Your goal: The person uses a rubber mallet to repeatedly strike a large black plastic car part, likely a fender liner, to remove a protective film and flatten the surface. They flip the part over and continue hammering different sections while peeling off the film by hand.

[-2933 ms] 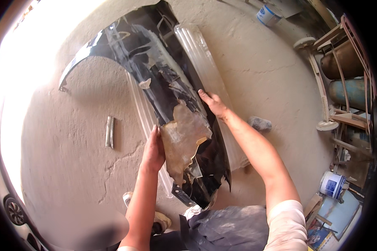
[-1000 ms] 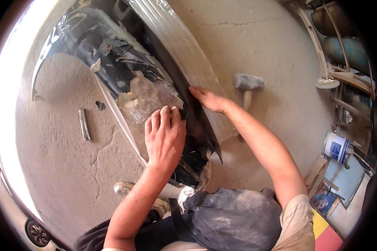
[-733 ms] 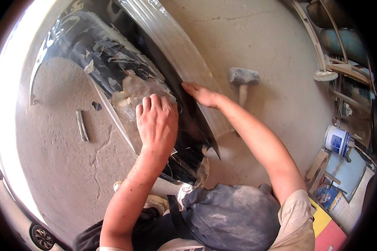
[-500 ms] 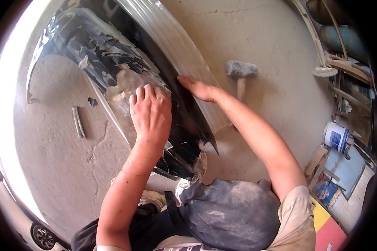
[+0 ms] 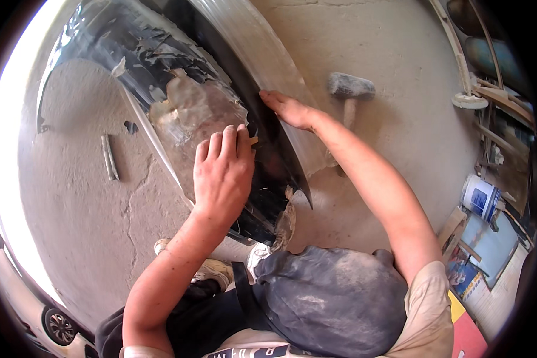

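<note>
A damaged black curved vehicle panel [image 5: 149,53], with peeling layers and a torn tan patch [image 5: 185,101], lies before me over translucent ribbed sheeting [image 5: 250,42]. My left hand [image 5: 224,167] is curled over the patch's lower part, knuckles up; its thumb and whatever is under the fingertips are hidden, though a small yellow bit shows by the index finger. My right hand [image 5: 286,110] rests with extended fingers along the panel's dark right edge, beside the sheeting. A grey-headed mallet [image 5: 351,86] with a wooden handle lies right of that hand, partly behind my forearm.
Two short strips [image 5: 110,156] and a dark scrap [image 5: 131,126] lie on the cracked concrete floor [image 5: 83,209]. Metal frames [image 5: 456,48] with cylinders [image 5: 486,56], a white-and-blue bucket [image 5: 478,197] and boards [image 5: 489,244] line the right. A car wheel [image 5: 59,327] shows lower left.
My left hand has moved from the panel's left side onto the torn patch and curled. My right fingers have straightened along the edge. The mallet's handle has come into view as the view shifted.
</note>
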`<state>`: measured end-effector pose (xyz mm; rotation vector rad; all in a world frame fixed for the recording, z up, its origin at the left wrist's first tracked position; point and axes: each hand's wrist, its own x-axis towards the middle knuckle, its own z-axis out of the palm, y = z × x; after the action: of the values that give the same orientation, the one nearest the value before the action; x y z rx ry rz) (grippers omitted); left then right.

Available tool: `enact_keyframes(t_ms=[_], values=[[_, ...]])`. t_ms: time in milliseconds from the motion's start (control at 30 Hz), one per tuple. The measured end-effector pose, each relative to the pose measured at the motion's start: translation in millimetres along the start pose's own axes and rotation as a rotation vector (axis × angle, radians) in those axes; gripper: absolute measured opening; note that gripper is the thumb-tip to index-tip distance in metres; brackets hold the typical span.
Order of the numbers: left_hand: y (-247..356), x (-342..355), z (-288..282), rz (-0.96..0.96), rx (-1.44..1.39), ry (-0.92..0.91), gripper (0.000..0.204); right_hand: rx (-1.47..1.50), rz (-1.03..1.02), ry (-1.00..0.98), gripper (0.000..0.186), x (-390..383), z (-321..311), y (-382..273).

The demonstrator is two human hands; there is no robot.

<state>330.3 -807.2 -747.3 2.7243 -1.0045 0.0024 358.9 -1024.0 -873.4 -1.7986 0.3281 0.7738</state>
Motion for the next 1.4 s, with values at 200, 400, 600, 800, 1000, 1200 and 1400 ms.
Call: enact_keyframes(t_ms=[200, 400, 600, 800, 1000, 1200, 1400], values=[[9.4, 10.5, 6.5, -0.094, -0.045, 0.041, 0.021, 0.037, -0.029, 0.022, 0.063, 3.9, -0.2, 9.5], [7.4, 22.2, 9.8, -0.183, -0.012, 0.028, 0.013, -0.043, -0.009, 0.077, 0.066, -7.3, 4.1, -10.1], [-15.8, 24.8, -3.4, -0.109, -0.319, -0.068, 0.016, -0.011, -0.004, 0.038, 0.073, -10.7, -1.2, -9.7], [-35.4, -4.7, -21.7, 0.03, -0.162, -0.084, 0.028, -0.012, -0.025, 0.018, 0.076, -8.1, 0.1, -8.0], [-22.8, -6.9, -15.4, -0.032, -0.196, -0.082, 0.026, -0.013, 0.005, 0.038, 0.071, -2.8, 1.2, -0.5], [-18.2, 7.2, -10.2, -0.137, -0.21, -0.054, 0.011, -0.003, -0.006, 0.035, 0.076, -2.1, 1.2, -0.1], [-12.0, 3.0, -0.8, -0.142, -0.322, -0.131, 0.017, -0.055, 0.001, 0.085, 0.074, -0.7, 1.4, 4.2]])
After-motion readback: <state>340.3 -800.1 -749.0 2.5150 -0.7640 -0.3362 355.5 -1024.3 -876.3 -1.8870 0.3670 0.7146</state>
